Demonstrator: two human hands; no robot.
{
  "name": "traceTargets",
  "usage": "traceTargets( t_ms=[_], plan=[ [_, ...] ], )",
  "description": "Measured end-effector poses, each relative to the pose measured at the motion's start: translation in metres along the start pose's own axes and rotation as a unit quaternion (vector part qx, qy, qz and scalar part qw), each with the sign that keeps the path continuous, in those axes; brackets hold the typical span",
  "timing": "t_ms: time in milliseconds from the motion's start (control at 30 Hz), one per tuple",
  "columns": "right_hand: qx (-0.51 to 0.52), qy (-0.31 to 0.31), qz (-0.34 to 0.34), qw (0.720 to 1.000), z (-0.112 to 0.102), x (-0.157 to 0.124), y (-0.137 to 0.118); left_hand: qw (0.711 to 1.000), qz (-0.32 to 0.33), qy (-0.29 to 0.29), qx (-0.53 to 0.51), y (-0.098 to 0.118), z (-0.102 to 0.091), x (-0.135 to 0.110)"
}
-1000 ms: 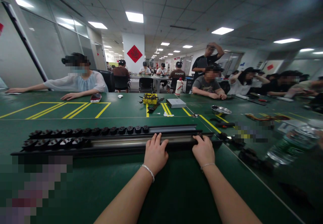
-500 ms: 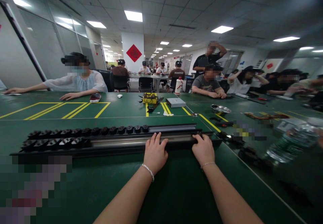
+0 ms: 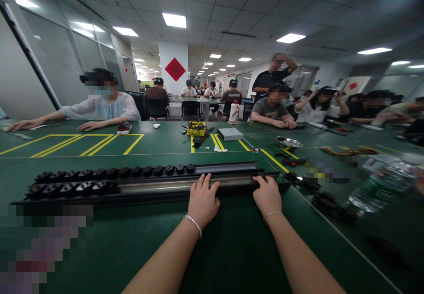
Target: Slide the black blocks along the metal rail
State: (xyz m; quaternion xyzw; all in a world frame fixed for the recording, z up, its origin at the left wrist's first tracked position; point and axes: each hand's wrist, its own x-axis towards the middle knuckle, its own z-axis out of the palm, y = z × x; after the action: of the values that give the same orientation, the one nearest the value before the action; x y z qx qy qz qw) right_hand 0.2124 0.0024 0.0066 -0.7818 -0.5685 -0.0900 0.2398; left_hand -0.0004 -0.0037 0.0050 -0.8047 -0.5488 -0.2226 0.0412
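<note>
Two long black tracks lie side by side across the green table. The near power track [image 3: 149, 187] has a silvery channel, with several black socket modules [image 3: 68, 189] bunched at its left end. More modules fill much of the far track [image 3: 228, 167]. My left hand [image 3: 203, 199] rests on the near track right of its middle, fingers stretched out and apart. Near that track's right end, my right hand [image 3: 268, 196] has its fingers bent around a small black socket module [image 3: 263, 175], which they mostly cover.
Beyond the tracks lie a yellow box with cables [image 3: 196, 128], a grey box [image 3: 230, 134] and a metal bowl [image 3: 289, 143]. To the right are a plastic water bottle [image 3: 380, 188] and dark parts [image 3: 334, 206]. Across the table sit several people; one person's phone [image 3: 124, 128] lies at the left.
My hands have barely moved along the track. The whole view has shifted slightly. At the far left, the seated person's hand has moved a little to the right.
</note>
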Motion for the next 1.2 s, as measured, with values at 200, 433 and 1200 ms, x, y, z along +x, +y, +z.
traceTargets(
  t_ms=[200,433,1200],
  plan=[
    [0.002,-0.009,0.007,1.000,-0.0018,-0.0004,-0.0006,1.000,0.009,0.011,0.004,-0.0016,0.0027,0.0001],
    [0.002,0.014,-0.007,1.000,0.0044,0.0009,0.0026,1.000,0.008,0.007,0.003,-0.0023,0.0041,0.0007],
    [-0.010,0.000,0.000,1.000,0.0028,0.0004,0.0034,1.000,0.008,0.011,0.003,-0.0017,0.0037,0.0008]
  ],
)
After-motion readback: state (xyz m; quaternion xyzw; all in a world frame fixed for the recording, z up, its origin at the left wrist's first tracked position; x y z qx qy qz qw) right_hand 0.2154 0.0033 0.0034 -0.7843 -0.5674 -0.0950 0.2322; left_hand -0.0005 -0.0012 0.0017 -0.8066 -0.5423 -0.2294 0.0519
